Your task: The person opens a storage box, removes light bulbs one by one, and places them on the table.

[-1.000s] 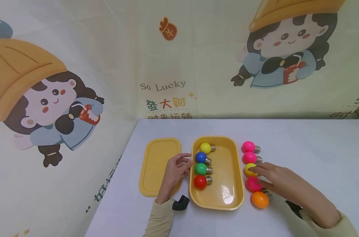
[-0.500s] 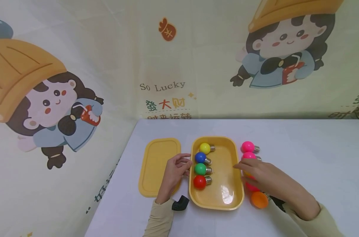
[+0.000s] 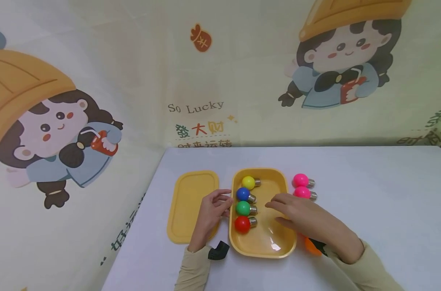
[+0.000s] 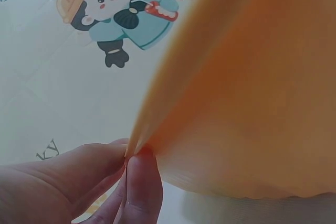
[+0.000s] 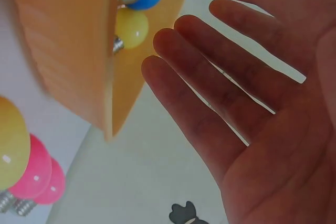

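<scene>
A yellow plastic tray (image 3: 258,247) holds a yellow bulb (image 3: 248,182), a blue bulb (image 3: 243,194), a green bulb (image 3: 242,208) and a red bulb (image 3: 242,224) in a column along its left side. My left hand (image 3: 214,208) is at the tray's left edge; in the left wrist view, thumb and finger pinch the rim. Over the tray's right half, my right hand (image 3: 304,214) reaches in from the right. Its palm and extended fingers (image 5: 194,103) hold nothing in the right wrist view.
Right of the tray lie two pink bulbs (image 3: 301,180) and an orange bulb (image 3: 312,246) partly behind the right wrist. A yellow bulb (image 5: 13,142) there shows in the right wrist view. Left of the tray lies a flat yellow lid (image 3: 185,202). A printed cloth (image 3: 256,81) hangs behind the table.
My right hand has moved left from the bulbs on the table to above the tray. My left hand stays at the tray's edge. The head view has shifted slightly.
</scene>
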Motion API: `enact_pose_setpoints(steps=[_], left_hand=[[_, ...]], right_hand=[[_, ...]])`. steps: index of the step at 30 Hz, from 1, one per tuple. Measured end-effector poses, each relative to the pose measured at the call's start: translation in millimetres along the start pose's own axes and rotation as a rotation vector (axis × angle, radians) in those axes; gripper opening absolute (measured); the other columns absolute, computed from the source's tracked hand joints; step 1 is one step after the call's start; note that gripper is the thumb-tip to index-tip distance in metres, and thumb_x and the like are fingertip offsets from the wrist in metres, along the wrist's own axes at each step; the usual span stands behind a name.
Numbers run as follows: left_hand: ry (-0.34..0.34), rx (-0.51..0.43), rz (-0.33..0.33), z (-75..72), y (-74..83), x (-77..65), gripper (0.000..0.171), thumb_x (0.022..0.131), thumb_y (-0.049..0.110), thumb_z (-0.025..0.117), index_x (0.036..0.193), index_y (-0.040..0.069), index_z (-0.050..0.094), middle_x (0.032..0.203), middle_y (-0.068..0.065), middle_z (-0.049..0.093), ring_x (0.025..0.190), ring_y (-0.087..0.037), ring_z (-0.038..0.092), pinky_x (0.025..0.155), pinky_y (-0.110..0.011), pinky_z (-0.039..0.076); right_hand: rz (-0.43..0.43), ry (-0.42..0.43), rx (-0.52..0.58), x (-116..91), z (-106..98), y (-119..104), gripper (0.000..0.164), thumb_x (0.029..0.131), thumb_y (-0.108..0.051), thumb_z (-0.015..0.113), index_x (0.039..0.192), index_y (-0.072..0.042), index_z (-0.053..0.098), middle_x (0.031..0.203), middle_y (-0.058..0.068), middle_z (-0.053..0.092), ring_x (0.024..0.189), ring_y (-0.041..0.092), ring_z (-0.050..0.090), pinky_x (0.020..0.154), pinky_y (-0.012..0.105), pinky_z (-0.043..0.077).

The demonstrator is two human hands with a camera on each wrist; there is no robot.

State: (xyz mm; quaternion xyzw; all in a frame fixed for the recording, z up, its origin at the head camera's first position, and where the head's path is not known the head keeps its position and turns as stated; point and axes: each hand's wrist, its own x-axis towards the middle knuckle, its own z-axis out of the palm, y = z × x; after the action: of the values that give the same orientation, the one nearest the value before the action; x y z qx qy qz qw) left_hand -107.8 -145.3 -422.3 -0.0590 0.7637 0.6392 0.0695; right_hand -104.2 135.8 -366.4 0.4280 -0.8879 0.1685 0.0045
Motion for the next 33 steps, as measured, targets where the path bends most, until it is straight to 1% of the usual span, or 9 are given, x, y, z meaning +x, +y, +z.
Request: enact_pose_setpoints(steps=[4, 7, 12, 17, 19, 22, 25, 29, 33], left_hand=[[-0.005, -0.009, 0.006, -0.6, -5.3, 1.4, 0.039, 0.093, 0.018, 0.071, 0.129, 0.006, 0.062, 0.107, -0.015, 0.068, 0.073, -0.016, 0.066, 0.069, -0.028, 0.061], [-0.005, -0.007, 0.008, -0.7, -5.5, 0.8, 0.039, 0.092, 0.019, 0.072, 0.128, 0.007, 0.063, 0.107, -0.015, 0.069, 0.074, -0.017, 0.067, 0.068, -0.026, 0.06], [-0.006, -0.015, 0.01, -1.0, -3.3, -0.8, 0.039, 0.093, 0.018, 0.071, 0.129, 0.006, 0.062, 0.108, -0.016, 0.069, 0.076, -0.016, 0.067, 0.067, -0.025, 0.06], [-0.024, -0.008, 0.019, -0.3, 16.0, -10.6, 0.037, 0.094, 0.01, 0.068, 0.128, -0.002, 0.06, 0.107, -0.02, 0.067, 0.074, -0.016, 0.067, 0.069, -0.026, 0.06], [-0.028, -0.002, 0.015, -0.1, 20.6, -12.7, 0.036, 0.094, 0.008, 0.067, 0.128, -0.004, 0.06, 0.106, -0.022, 0.067, 0.073, -0.017, 0.067, 0.069, -0.027, 0.06], [-0.025, -0.009, 0.006, -1.0, 10.6, -6.8, 0.036, 0.094, 0.009, 0.067, 0.129, -0.001, 0.06, 0.106, -0.02, 0.067, 0.072, -0.015, 0.067, 0.069, -0.026, 0.06], [-0.023, -0.023, 0.0, -2.1, -1.6, 0.2, 0.037, 0.094, 0.011, 0.068, 0.129, 0.002, 0.061, 0.108, -0.02, 0.068, 0.074, -0.015, 0.067, 0.067, -0.025, 0.06], [-0.019, -0.035, 0.012, -2.3, -5.4, 2.3, 0.039, 0.093, 0.015, 0.07, 0.13, 0.004, 0.061, 0.108, -0.019, 0.068, 0.074, -0.015, 0.067, 0.066, -0.024, 0.06], [-0.019, -0.038, 0.023, -2.1, -4.8, 2.0, 0.039, 0.093, 0.017, 0.071, 0.129, 0.004, 0.062, 0.107, -0.018, 0.068, 0.073, -0.015, 0.067, 0.066, -0.025, 0.06]], right_hand=[[-0.028, -0.005, 0.003, 6.1, 3.8, -4.8, 0.038, 0.084, -0.017, 0.08, 0.119, -0.012, 0.068, 0.111, 0.001, 0.064, 0.097, 0.016, 0.063, 0.079, 0.028, 0.059], [-0.05, -0.014, 0.009, 11.3, 7.7, -8.3, 0.04, 0.083, -0.017, 0.08, 0.12, -0.01, 0.068, 0.111, 0.002, 0.064, 0.099, 0.017, 0.063, 0.08, 0.028, 0.059], [-0.071, -0.052, 0.043, 23.3, 14.5, -14.4, 0.043, 0.082, -0.018, 0.081, 0.122, -0.01, 0.067, 0.112, 0.002, 0.065, 0.102, 0.018, 0.063, 0.082, 0.029, 0.059], [-0.077, -0.079, 0.045, 34.0, 19.4, -19.7, 0.041, 0.083, -0.02, 0.08, 0.12, -0.01, 0.068, 0.111, 0.002, 0.067, 0.103, 0.016, 0.063, 0.084, 0.028, 0.059], [-0.088, -0.082, 0.037, 37.2, 20.6, -21.8, 0.039, 0.083, -0.021, 0.08, 0.119, -0.011, 0.068, 0.11, 0.002, 0.067, 0.102, 0.015, 0.063, 0.084, 0.027, 0.059], [-0.11, -0.087, 0.028, 42.4, 21.9, -25.3, 0.036, 0.084, -0.02, 0.079, 0.117, -0.012, 0.068, 0.107, 0.001, 0.066, 0.099, 0.014, 0.062, 0.083, 0.026, 0.059], [-0.111, -0.11, 0.023, 47.9, 23.3, -29.1, 0.034, 0.084, -0.021, 0.079, 0.116, -0.012, 0.068, 0.108, 0.0, 0.065, 0.1, 0.013, 0.062, 0.084, 0.027, 0.058], [-0.1, -0.138, 0.025, 53.9, 26.5, -32.8, 0.035, 0.084, -0.023, 0.079, 0.115, -0.012, 0.068, 0.105, -0.001, 0.066, 0.097, 0.013, 0.062, 0.084, 0.027, 0.058], [-0.092, -0.157, 0.009, 58.2, 30.5, -35.5, 0.037, 0.083, -0.024, 0.08, 0.116, -0.012, 0.069, 0.104, -0.001, 0.068, 0.097, 0.013, 0.064, 0.085, 0.027, 0.058]])
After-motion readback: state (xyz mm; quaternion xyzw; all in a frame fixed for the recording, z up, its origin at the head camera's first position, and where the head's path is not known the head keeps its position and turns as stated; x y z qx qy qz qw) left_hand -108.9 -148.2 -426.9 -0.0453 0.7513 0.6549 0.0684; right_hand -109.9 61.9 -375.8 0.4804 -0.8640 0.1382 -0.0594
